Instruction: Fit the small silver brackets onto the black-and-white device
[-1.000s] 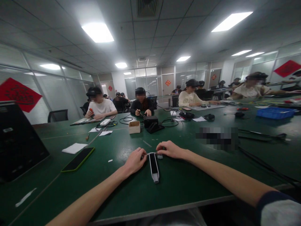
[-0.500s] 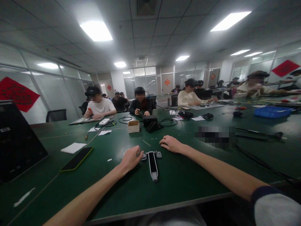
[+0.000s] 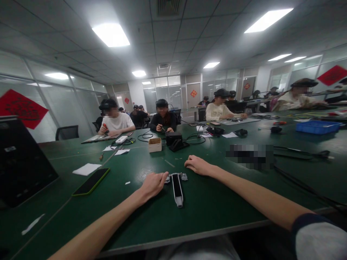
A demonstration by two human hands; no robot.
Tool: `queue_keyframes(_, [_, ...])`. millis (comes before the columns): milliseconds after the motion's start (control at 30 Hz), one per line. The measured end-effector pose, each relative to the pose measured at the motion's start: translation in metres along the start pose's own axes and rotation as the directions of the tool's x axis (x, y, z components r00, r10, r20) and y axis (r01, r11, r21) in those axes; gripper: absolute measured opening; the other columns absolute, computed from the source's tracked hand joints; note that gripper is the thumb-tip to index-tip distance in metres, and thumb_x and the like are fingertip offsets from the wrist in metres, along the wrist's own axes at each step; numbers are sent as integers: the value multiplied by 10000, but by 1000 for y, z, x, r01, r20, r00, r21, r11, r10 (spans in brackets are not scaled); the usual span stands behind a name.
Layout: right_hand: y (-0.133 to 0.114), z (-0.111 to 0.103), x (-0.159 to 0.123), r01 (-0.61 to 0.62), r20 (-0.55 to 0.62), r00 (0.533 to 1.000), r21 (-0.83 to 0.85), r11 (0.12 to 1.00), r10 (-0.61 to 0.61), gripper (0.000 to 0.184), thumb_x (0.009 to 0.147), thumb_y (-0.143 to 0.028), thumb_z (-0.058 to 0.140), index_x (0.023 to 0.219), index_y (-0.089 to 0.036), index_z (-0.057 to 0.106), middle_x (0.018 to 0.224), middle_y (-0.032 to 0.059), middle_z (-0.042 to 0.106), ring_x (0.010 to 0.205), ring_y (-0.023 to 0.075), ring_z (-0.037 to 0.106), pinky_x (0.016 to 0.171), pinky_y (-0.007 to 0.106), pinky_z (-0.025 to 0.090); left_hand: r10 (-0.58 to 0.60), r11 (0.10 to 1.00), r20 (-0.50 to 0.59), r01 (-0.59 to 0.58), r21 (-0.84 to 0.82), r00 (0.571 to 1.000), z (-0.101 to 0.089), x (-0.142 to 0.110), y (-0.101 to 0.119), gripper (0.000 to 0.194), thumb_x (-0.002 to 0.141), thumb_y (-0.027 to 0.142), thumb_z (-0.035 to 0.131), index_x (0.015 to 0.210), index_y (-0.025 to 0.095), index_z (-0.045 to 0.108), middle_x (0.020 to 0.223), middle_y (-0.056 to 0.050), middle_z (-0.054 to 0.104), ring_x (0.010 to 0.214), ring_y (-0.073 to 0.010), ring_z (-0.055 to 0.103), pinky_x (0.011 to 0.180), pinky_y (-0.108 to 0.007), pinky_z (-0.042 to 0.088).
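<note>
A slim white-framed device with a long black panel [image 3: 177, 187] lies on the green table in front of me. Grey hinge-like pieces stick out on both sides of its far end. At the left piece, my left hand [image 3: 152, 186] is closed, fingers curled under and the thumb side against that piece. Its fingertips are hidden, so whatever they grip does not show. My right hand [image 3: 199, 165] rests on the table beyond the right grey piece [image 3: 184, 177], apart from the device. Its fingers are loosely bent and hold nothing visible.
To the left lie a green-edged phone [image 3: 91, 182], a folded white paper [image 3: 86, 169] and a black HP case [image 3: 24, 162]. Ahead stand a small cardboard box [image 3: 154, 145] and a black device [image 3: 175, 141]. Cables and a blue tray [image 3: 317, 127] lie right. Several people sit opposite.
My right hand has come off the device's right side and settled farther away on the table. My left hand drew back slightly, then curled closed at the left piece.
</note>
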State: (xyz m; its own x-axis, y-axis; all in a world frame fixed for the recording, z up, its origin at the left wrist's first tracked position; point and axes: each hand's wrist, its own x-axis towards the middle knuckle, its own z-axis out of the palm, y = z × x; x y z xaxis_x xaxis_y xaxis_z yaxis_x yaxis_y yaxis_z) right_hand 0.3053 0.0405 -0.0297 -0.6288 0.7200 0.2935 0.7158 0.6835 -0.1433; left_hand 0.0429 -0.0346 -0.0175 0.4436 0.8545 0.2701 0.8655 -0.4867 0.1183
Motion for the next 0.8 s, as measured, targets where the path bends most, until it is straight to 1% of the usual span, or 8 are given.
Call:
queue_keyframes(167, [-3, -5, -2, 2, 9, 1000, -26, 1000, -1, 170, 890, -216, 531, 982, -171, 667, 977, 92, 547, 886, 194, 534, 763, 303, 433, -10, 1000, -50, 8, -25, 999, 3, 1, -4, 356, 984, 342, 243, 791, 208, 510, 639, -4, 564, 574, -164, 559, 574, -255, 336])
queue_keyframes(333, [-6, -8, -4, 17, -1, 1000, -60, 998, -18, 109, 863, -180, 543, 941, -155, 615, 976, 94, 548, 897, 202, 524, 775, 313, 432, -17, 994, -104, 5, -109, 994, 2, 0, -5, 251, 967, 331, 307, 840, 205, 484, 706, -14, 583, 637, -170, 563, 610, -265, 373])
queue_keyframes(400, [-11, -10, -4, 34, -30, 999, -56, 998, -36, 92, 868, -167, 526, 918, -152, 601, 958, 92, 556, 888, 202, 516, 779, 320, 431, -15, 987, -111, -3, -160, 994, 1, -1, -5, 223, 956, 321, 336, 861, 200, 496, 745, -23, 595, 671, -171, 566, 621, -269, 397])
queue_keyframes(500, [-30, -14, -4, 86, -109, 990, -15, 996, -87, 97, 891, -163, 486, 905, -149, 580, 931, 85, 562, 870, 197, 500, 785, 329, 428, 21, 976, -156, -55, -213, 987, 2, 0, -5, 166, 933, 295, 398, 899, 194, 526, 813, -29, 609, 724, -169, 568, 671, -281, 432])
queue_keyframes(567, [-48, -17, -5, 154, -139, 979, 19, 988, -149, 96, 898, -160, 475, 911, -153, 570, 928, 79, 562, 870, 194, 493, 787, 331, 426, 59, 961, -188, -107, -256, 980, 3, 0, -3, 131, 916, 269, 439, 917, 195, 548, 850, -27, 617, 755, -163, 570, 716, -285, 448])
queue_keyframes(633, [-68, -19, -5, 236, -146, 963, 53, 970, -226, 92, 898, -153, 479, 936, -156, 563, 949, 77, 564, 883, 194, 491, 794, 333, 424, 92, 941, -204, -152, -302, 975, 3, 0, -1, 117, 903, 254, 470, 928, 195, 568, 862, -21, 625, 769, -156, 574, 743, -281, 457])
queue_keyframes(700, [-83, -19, -6, 299, -162, 946, 104, 949, -280, 98, 900, -143, 477, 957, -158, 555, 967, 77, 563, 891, 189, 492, 802, 330, 425, 109, 920, -198, -175, -352, 974, 1, -2, 2, 115, 894, 252, 488, 923, 192, 582, 851, -16, 631, 761, -150, 579, 734, -270, 464])
queue_keyframes(800, [-94, -15, -8, 338, -214, 931, 206, 918, -295, 97, 907, -135, 466, 960, -159, 545, 975, 75, 556, 903, 181, 495, 813, 319, 434, 114, 878, -180, -184, -442, 977, -2, -4, 6, 114, 878, 262, 513, 904, 183, 591, 832, -15, 640, 743, -146, 584, 703, -259, 472])
